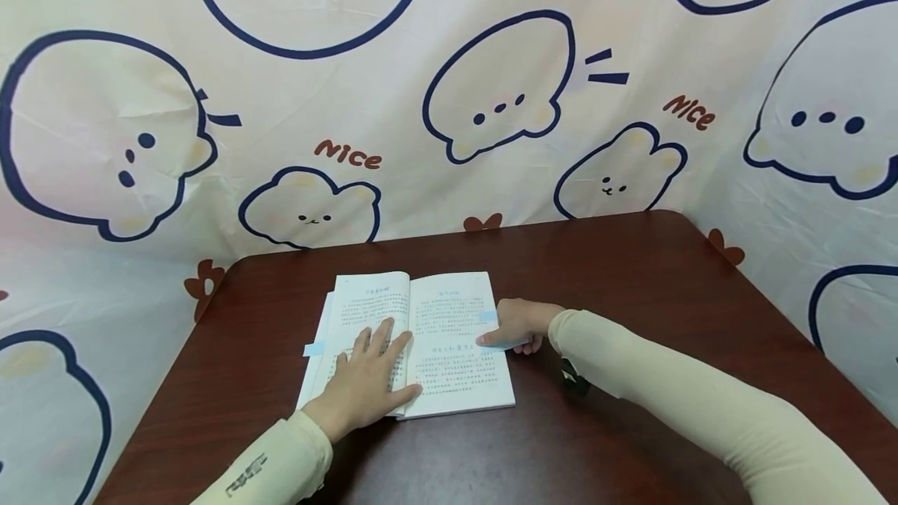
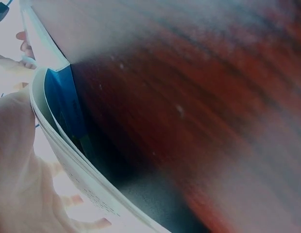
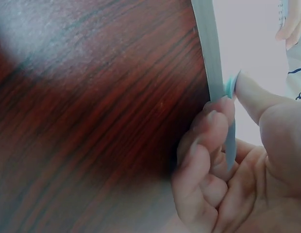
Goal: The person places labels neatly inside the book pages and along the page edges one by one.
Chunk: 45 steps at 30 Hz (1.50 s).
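Note:
An open book (image 1: 459, 294) with printed pages lies on the dark wood table. My left hand (image 1: 366, 380) rests across its left page and the fold, fingers spread. In the left wrist view, pages of the book (image 2: 92, 182) bow up beside the left hand (image 2: 19, 165), above a blue cover. At the right page's outer edge, my right hand (image 1: 522, 324) pinches a light blue sticky strip (image 3: 231, 145) between thumb and curled fingers. The thumb (image 3: 257, 94) lies over the page side. Just above it, another pale blue sticky strip (image 1: 487, 316) sits on the page.
A further light blue strip (image 1: 313, 349) juts from the book's left edge. The reddish-brown table (image 1: 589, 263) extends around the book, with rounded back corners. Behind and at both sides hangs a cloth (image 1: 407, 100) printed with cartoon animals.

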### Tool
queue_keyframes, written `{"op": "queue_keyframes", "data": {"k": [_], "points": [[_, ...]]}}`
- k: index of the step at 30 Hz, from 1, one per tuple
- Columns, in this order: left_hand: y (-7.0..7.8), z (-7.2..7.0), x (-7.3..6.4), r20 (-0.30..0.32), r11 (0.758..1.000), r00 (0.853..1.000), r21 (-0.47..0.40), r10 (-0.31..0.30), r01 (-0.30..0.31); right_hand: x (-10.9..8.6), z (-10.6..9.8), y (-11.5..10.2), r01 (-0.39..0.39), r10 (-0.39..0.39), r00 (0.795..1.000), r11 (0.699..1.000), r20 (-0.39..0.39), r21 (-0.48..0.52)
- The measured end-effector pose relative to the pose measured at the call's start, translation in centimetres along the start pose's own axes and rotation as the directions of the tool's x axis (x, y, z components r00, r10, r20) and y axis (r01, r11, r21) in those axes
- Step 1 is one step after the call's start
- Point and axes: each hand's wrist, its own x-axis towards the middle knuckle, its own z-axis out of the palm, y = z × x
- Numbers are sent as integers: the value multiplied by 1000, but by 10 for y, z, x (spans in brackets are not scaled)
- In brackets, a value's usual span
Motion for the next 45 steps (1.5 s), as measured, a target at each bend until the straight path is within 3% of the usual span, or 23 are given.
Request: {"op": "queue_keyframes", "data": {"k": [13,24,31,38,45], "points": [[-1,4,1,-4,1000,1000,-7,0,0,4,1,17,102,-102,995,994,12,29],[0,3,-1,0,1000,1000,-9,0,0,2,0,29,211,-222,974,964,48,163],[0,3,0,-1,1000,1000,-7,-8,8,0,-2,31,265,-276,961,948,37,177],[0,3,0,12,999,1000,-32,-21,21,0,-5,33,242,-264,960,949,91,201],[-1,1,1,22,999,999,-21,-26,27,-3,-4,31,209,-217,976,964,28,167]]}}
